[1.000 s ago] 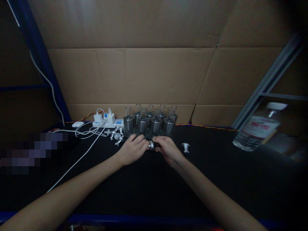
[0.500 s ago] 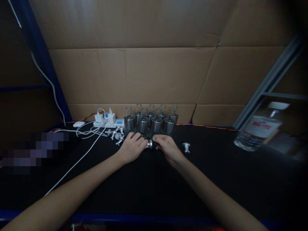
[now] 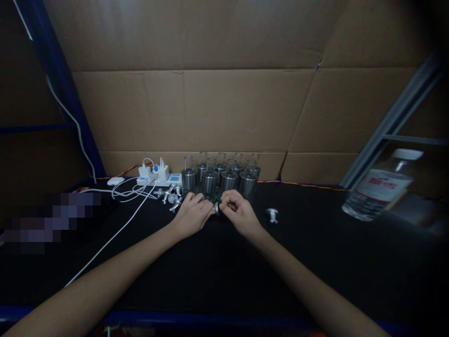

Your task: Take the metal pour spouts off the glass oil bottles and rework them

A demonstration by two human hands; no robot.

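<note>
Between my two hands is a small silver metal fitting (image 3: 216,208) with a round flange and a dark end on its right. My left hand (image 3: 193,216) is closed around its left side, so most of that end is hidden. At the dark end, the thumb and fingers of my right hand (image 3: 241,216) are curled in a pinch. Just beyond my hands stand several metal cylinders (image 3: 209,180) with clear glass necks, grouped upright in rows. Another silver fitting (image 3: 271,215) lies right of my right hand. Several similar silver pieces (image 3: 172,197) lie left of the cylinders.
A white power strip (image 3: 174,179) with chargers and tangled white cables (image 3: 131,216) sits at the back left. To the right a clear bottle (image 3: 379,189) with a red-and-white label stands on the black tabletop (image 3: 224,276). Cardboard (image 3: 231,110) lines the back.
My right hand has turned, and its fingers have shifted and curled at the fitting's dark end. The fitting has moved slightly left. My left hand keeps its hold.
</note>
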